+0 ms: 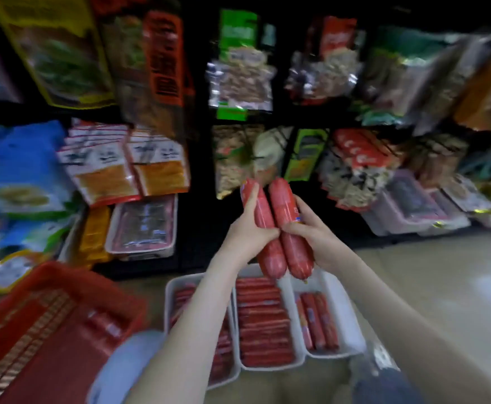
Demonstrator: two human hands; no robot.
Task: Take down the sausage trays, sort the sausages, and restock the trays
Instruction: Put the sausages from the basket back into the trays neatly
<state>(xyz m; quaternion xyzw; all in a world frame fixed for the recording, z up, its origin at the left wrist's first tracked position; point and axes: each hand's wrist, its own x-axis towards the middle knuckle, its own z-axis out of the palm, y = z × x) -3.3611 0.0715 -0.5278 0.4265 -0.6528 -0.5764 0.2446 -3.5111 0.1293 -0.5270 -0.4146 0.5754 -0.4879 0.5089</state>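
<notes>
Sausages [285, 205]: two thick red sticks, side by side and touching, held above white trays [352, 325] on the floor [442, 272].
Fingers: left hand [250, 228] curls around one, right hand [311, 237] around the other.
Handling: probably firm and slick-skinned, so a mid-length grip looks steadiest.
Backdrop: hanging snack packets [239, 80].

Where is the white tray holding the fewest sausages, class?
In the head view, the sparsest tray sits on the floor, rightmost of three, beside the full middle tray, under the right hand.
</notes>
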